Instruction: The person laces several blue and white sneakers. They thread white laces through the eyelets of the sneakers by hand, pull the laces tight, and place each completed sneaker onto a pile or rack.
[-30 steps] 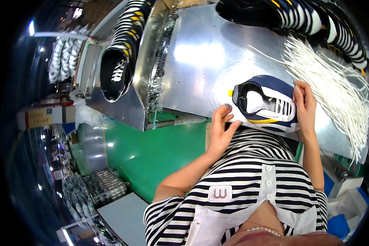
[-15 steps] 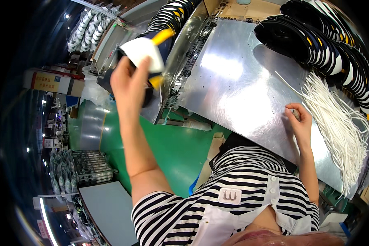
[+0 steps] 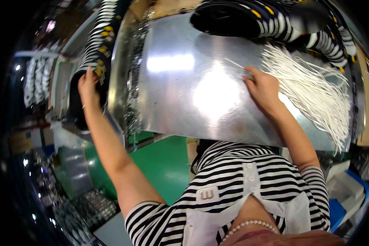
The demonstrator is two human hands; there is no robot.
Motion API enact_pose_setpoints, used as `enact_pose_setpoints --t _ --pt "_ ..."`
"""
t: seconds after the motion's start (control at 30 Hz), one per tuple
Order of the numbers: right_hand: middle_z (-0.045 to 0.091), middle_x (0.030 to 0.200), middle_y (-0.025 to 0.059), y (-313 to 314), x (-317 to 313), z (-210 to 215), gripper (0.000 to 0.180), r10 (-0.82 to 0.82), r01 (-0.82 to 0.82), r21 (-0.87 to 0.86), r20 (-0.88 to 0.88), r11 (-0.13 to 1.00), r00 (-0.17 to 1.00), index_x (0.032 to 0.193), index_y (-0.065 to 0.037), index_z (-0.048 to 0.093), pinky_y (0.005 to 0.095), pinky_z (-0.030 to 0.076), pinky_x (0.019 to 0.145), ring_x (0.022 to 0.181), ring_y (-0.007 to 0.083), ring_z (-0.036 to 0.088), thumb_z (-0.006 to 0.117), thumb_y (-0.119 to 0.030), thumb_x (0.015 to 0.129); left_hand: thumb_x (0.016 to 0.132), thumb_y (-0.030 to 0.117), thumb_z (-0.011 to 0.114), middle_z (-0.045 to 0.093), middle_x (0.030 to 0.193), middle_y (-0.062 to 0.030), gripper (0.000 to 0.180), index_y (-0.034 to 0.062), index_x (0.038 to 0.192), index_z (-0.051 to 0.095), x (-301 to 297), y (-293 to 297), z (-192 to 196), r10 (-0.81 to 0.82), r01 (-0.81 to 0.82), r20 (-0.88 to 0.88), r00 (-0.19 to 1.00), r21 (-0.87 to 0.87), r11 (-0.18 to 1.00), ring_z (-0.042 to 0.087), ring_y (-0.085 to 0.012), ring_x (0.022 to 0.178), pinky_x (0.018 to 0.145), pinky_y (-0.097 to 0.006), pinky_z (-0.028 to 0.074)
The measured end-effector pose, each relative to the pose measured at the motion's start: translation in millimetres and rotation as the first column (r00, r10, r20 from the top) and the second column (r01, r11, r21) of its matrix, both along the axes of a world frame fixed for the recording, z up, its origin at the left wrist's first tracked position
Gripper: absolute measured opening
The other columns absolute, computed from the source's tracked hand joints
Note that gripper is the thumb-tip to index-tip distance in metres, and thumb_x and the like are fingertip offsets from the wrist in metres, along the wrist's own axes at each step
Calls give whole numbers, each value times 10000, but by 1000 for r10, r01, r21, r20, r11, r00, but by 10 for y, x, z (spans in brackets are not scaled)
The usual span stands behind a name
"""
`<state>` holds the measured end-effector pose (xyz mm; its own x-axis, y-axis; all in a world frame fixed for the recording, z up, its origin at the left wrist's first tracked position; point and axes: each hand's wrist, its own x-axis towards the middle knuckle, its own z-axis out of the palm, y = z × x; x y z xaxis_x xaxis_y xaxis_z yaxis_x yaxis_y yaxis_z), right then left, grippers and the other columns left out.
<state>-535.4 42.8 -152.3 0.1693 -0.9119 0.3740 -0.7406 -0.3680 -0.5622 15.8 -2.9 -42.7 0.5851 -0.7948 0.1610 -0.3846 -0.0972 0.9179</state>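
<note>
My left hand (image 3: 89, 88) is at the near end of a row of nested shoe uppers (image 3: 99, 53), dark with white edges and yellow tabs. Its fingers are closed at the rim of the nearest upper, slightly blurred. To the right, my right hand (image 3: 263, 87) is over the metal table (image 3: 178, 102), thumb and fingertips pinched together. A small greyish thing shows at those fingertips, too small to name. Beside this hand lies a thick bundle of white cords (image 3: 315, 94); one loose cord end (image 3: 233, 62) sticks out leftward just past the fingertips.
More nested dark uppers (image 3: 270, 22) lie along the table's far right side. A raised metal wall (image 3: 123, 61) separates the left row from the tabletop. Green floor (image 3: 164, 158) shows below the table edge. White boxes (image 3: 342, 184) stand at the lower right.
My left hand has carried a white, navy and yellow upper to the row's near end. My right hand has moved to the loose cord end. The whole view has shifted.
</note>
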Motion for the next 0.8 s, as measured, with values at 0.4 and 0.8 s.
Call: enact_pose_setpoints --t 0.4,0.8 --pt "712 938 169 -299 102 -150 304 321 -437 233 407 869 855 1067 -56 704 381 530 733 851 282 689 698 -192 795 883 165 726 643 1115 -91 396 34 1230 588 -2743 -1081 -843 -412 576 526 744 -194 794 607 -162 973 832 -304 496" --pt "648 867 28 88 -344 1291 181 22 -756 113 986 644 167 1077 -67 581 181 335 456 557 27 448 646 -138 924 901 126 647 682 1090 -141 308 29 1194 642 -2502 -1044 -921 -155 255 407 900 -203 945 650 -239 948 865 -335 502"
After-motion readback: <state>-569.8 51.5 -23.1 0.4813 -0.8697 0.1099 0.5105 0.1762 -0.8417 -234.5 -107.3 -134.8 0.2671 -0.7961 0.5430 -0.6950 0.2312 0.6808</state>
